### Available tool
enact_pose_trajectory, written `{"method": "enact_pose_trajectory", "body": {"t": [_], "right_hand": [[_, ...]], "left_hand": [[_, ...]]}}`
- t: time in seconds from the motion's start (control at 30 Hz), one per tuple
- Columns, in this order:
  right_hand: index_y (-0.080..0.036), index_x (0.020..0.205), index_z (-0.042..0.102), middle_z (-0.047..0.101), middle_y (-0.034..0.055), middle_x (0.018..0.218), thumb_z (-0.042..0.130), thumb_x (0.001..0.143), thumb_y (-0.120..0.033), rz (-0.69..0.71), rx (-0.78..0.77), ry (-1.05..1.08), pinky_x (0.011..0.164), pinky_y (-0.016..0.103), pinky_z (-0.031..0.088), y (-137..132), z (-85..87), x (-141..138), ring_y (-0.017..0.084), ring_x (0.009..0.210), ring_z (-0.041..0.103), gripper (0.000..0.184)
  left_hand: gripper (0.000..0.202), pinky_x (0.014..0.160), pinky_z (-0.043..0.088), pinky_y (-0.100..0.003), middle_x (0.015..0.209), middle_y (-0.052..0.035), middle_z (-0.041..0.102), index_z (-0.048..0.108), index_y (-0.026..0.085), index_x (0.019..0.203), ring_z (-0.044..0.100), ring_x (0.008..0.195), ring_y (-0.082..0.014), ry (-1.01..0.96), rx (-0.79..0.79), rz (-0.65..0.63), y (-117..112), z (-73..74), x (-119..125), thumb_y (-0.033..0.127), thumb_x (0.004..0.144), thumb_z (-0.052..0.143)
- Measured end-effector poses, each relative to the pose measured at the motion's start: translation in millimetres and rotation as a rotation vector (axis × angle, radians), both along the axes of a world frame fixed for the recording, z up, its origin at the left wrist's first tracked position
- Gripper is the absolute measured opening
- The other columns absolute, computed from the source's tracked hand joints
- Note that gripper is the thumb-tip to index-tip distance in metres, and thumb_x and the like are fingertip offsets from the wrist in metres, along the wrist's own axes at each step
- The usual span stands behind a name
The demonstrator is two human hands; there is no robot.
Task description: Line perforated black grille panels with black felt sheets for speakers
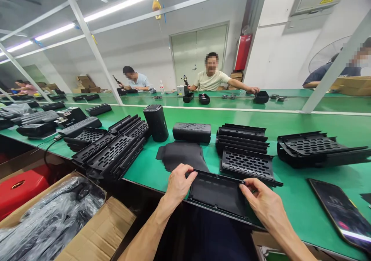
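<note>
A flat black plastic panel (217, 193) lies at the near edge of the green workbench (304, 211). My left hand (177, 184) pinches its left end between thumb and fingers. Closed fingertips of my right hand (262, 199) grip its upper right corner. Just beyond the panel lies a pile of black fabric sheets (181, 155). A perforated black grille (246, 164) rests right of my hands, in front of a stack of similar grilles (242, 137).
More grilles (111, 151) are piled at left, others (315, 147) at right. A black speaker (156, 122) stands upright beside one lying down (191, 132). A phone (340, 211) lies at right. Cardboard boxes (87, 230) sit below. Other people work across the far bench.
</note>
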State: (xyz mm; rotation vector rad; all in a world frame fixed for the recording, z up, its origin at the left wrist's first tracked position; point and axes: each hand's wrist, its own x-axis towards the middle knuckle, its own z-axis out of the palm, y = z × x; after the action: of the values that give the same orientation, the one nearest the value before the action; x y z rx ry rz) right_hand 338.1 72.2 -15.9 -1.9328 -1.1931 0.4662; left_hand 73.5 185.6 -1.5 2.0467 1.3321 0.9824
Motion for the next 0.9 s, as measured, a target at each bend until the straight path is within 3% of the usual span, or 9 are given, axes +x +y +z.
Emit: {"method": "enact_pose_trajectory", "body": {"t": [0.13, 0.23, 0.3, 0.4, 0.47, 0.57, 0.7, 0.9], "right_hand": [[-0.027, 0.095, 0.064, 0.068, 0.0015, 0.088, 0.059, 0.084, -0.064, 0.003, 0.046, 0.015, 0.076, 0.039, 0.042, -1.1, 13.4, -1.4, 0.023, 0.075, 0.058, 0.039], [-0.028, 0.096, 0.06, 0.064, -0.0015, 0.081, 0.059, 0.089, -0.067, 0.032, 0.056, 0.076, 0.069, 0.036, 0.04, -6.5, 29.1, -2.9, 0.019, 0.068, 0.051, 0.04], [-0.027, 0.095, 0.057, 0.056, -0.0048, 0.069, 0.057, 0.094, -0.073, 0.105, 0.035, 0.212, 0.06, 0.032, 0.035, -15.8, 38.9, -5.8, 0.016, 0.06, 0.043, 0.045], [-0.027, 0.097, 0.055, 0.048, -0.0072, 0.061, 0.059, 0.092, -0.081, 0.185, -0.047, 0.448, 0.052, 0.028, 0.03, -41.1, 43.9, -13.9, 0.013, 0.054, 0.039, 0.055], [-0.027, 0.108, 0.057, 0.046, -0.008, 0.062, 0.063, 0.089, -0.082, 0.159, -0.096, 0.553, 0.05, 0.026, 0.03, -63.6, 36.6, -20.6, 0.012, 0.052, 0.039, 0.059], [-0.027, 0.124, 0.057, 0.051, -0.0066, 0.067, 0.072, 0.084, -0.08, 0.104, -0.179, 0.672, 0.047, 0.025, 0.035, -98.8, 12.0, -30.4, 0.013, 0.053, 0.043, 0.068], [-0.025, 0.116, 0.059, 0.061, -0.0021, 0.08, 0.078, 0.076, -0.08, 0.038, -0.278, 0.766, 0.044, 0.025, 0.037, -133.1, -20.8, -45.7, 0.012, 0.052, 0.045, 0.07], [-0.025, 0.103, 0.063, 0.06, -0.0027, 0.075, 0.079, 0.077, -0.077, -0.126, -0.221, 0.784, 0.046, 0.021, 0.029, -145.9, -26.4, -67.0, 0.011, 0.055, 0.041, 0.06]], "left_hand": [[0.013, 0.07, 0.042, -0.031, 0.096, -0.0015, 0.067, 0.073, 0.019, 0.091, 0.05, 0.07, -0.0132, -0.209, -0.033, -0.017, 3.9, 9.9, -0.8, 0.031, 0.092, 0.07], [0.019, 0.068, 0.039, -0.028, 0.08, 0.0024, 0.057, 0.065, 0.019, 0.086, 0.046, 0.07, -0.0121, -0.426, -0.18, -0.087, -0.5, 30.1, -3.6, 0.036, 0.091, 0.072], [0.027, 0.066, 0.037, -0.025, 0.075, 0.004, 0.052, 0.061, 0.019, 0.087, 0.045, 0.07, -0.0115, -0.516, -0.284, -0.14, -12.1, 43.8, -9.4, 0.043, 0.092, 0.073], [0.035, 0.069, 0.042, -0.024, 0.086, 0.0003, 0.061, 0.064, 0.02, 0.1, 0.052, 0.076, -0.0131, -0.609, -0.456, -0.189, -43.9, 49.8, -25.3, 0.049, 0.088, 0.08], [0.039, 0.073, 0.046, -0.024, 0.093, -0.0029, 0.065, 0.066, 0.02, 0.108, 0.056, 0.081, -0.0144, -0.646, -0.57, -0.197, -70.2, 39.4, -38.0, 0.049, 0.087, 0.081], [0.038, 0.071, 0.045, -0.023, 0.088, -0.0017, 0.062, 0.069, 0.02, 0.108, 0.053, 0.078, -0.013, -0.649, -0.683, -0.144, -107.8, 9.2, -53.1, 0.05, 0.089, 0.081], [0.038, 0.068, 0.043, -0.022, 0.081, 0.0013, 0.058, 0.07, 0.021, 0.104, 0.049, 0.072, -0.0116, -0.653, -0.833, -0.063, -143.1, -27.6, -59.1, 0.053, 0.088, 0.082], [0.038, 0.076, 0.049, -0.025, 0.092, -0.0039, 0.066, 0.07, 0.02, 0.106, 0.057, 0.082, -0.0149, -0.752, -0.956, -0.067, -161.6, -43.6, -53.9, 0.051, 0.088, 0.081]]}}
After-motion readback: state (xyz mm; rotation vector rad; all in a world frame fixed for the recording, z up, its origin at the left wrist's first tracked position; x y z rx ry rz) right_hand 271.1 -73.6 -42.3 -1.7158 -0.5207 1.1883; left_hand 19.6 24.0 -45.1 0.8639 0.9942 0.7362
